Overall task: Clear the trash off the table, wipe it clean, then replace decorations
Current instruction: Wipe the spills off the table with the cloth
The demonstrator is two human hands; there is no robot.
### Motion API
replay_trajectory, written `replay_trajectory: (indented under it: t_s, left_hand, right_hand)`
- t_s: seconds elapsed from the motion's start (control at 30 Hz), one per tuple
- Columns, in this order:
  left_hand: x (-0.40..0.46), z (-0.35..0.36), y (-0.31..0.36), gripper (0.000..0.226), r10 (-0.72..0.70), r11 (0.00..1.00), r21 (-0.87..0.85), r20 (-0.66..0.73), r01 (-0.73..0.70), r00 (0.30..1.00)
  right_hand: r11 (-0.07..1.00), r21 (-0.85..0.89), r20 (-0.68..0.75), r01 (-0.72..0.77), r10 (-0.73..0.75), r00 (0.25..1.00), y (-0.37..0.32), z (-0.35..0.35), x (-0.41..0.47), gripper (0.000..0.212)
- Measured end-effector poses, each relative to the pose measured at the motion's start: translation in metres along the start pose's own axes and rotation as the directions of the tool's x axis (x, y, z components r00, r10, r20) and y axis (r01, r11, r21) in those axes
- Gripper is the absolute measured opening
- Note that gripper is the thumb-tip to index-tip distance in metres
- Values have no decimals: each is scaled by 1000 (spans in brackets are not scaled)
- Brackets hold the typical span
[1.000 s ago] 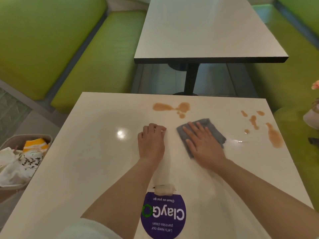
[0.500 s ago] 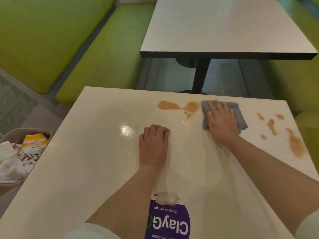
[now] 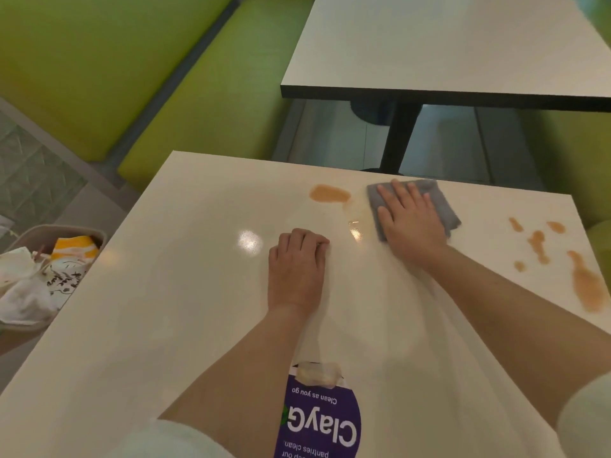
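Head view: cloth under my right palm at the far edge

Head camera looks down on a glossy cream table (image 3: 172,309) with ceiling light glinting near its middle. Green bench seats (image 3: 205,104) run along the left and the far right, and a second table (image 3: 446,44) on a black post stands beyond mine. To the left, below the table edge, a bin (image 3: 49,239) holds crumpled white paper and a yellow-striped wrapper. A purple sticker (image 3: 320,421) with a scrap of tape at its top lies on the near edge between my forearms.

My right hand (image 3: 410,219) lies flat, fingers straight and spread, pressing the grey cloth (image 3: 443,206) onto the table close to the far edge. The cloth shows past my fingertips and on the right of my hand. Just left of the cloth sits an orange spill (image 3: 330,194), with a wet streak between them. More orange splashes (image 3: 585,285) lie well to the right, near that edge.

My left hand (image 3: 296,269) rests on the table near the centre, knuckles up, fingers curled under, holding nothing that I can see
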State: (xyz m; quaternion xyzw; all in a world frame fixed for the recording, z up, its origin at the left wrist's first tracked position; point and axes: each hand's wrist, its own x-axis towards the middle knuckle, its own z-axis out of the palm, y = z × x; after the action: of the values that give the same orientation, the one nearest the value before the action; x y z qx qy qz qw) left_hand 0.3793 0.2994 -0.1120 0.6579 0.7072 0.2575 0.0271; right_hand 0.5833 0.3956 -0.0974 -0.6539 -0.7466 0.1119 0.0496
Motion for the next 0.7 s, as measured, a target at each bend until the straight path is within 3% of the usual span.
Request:
replay_trajectory:
  t_s: [0.07,0.23,0.3,0.43,0.6,0.7]
  left_hand:
    - [0,0,0,11,-3,1000,-3,6,3,1000]
    - [-1,2,0,16,-26,999,23,-32,27,999]
    - [-1,4,0,23,-32,999,20,-29,32,999]
    - [1,5,-1,35,-37,999,23,-30,37,999]
    - [0,6,0,36,-42,999,29,-66,44,997]
    - [2,6,0,35,-73,997,13,-51,74,996]
  right_hand:
    - [1000,-10,1,-28,28,1000,-20,6,-1,55]
    - [977,-5,72,214,-214,974,-29,18,-45,58]
    - [984,-9,64,179,-178,982,-12,11,-35,56]
    - [999,-16,15,-47,47,999,-13,5,3,55]
    - [981,21,55,194,-195,979,-49,22,-31,56]
    - [992,2,11,126,-126,992,-34,19,-32,54]
